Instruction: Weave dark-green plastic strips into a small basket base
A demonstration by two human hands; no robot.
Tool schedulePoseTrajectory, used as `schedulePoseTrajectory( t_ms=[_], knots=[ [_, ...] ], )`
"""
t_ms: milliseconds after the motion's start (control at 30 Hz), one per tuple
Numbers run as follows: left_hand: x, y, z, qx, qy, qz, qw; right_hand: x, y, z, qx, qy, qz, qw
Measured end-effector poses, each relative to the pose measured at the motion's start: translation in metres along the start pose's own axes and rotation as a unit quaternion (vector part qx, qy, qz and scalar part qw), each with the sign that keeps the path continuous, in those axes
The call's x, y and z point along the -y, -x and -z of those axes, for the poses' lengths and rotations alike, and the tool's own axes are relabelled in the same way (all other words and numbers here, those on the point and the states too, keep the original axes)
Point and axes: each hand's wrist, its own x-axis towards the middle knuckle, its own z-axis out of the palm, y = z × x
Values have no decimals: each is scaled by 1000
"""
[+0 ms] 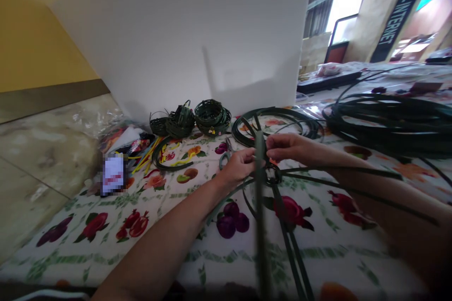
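Observation:
Dark green flat weaving strips (289,244) cross at a small woven centre (273,176) and fan out over the tablecloth. At the left of that centre, my left hand (240,164) is closed, its fingertips pinching a strip. My right hand (287,146) is closed at the upper right, thumb and fingers together on an upright strip. One blurred strip (260,225) runs toward me between the hands and hides part of the fingertips. Just behind my left hand lies a pair of scissors (223,161), partly covered.
Several small dark green woven baskets (213,117) stand before a white board (183,42). Coiled strips (243,127) lie behind my hands, with a larger coil (391,124) at right. Yellow strips (143,162) and plastic packets (123,138) sit at left on the fruit-patterned tablecloth (155,225).

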Motion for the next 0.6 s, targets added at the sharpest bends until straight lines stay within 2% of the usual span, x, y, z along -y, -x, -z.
schedulePoseTrajectory(
  t_ms=[133, 200, 300, 467, 600],
  knots=[
    [5, -6, 6, -15, 35, -10, 999, 4, 4, 9, -30, 7, -67, 997],
    [6, -6, 6, -19, 46, -14, 999, 7, 5, 9, -63, 26, -47, 997],
    [3, -4, 4, -11, 37, -1, 999, 11, 3, 2, -106, 39, 23, 993],
    [-2, 3, -4, 1, 14, -4, 1000, 5, -2, -13, -62, 33, 42, 997],
    [-1, 4, -5, -5, 0, -12, 1000, -3, -6, -16, -61, 25, 46, 997]
  ],
)
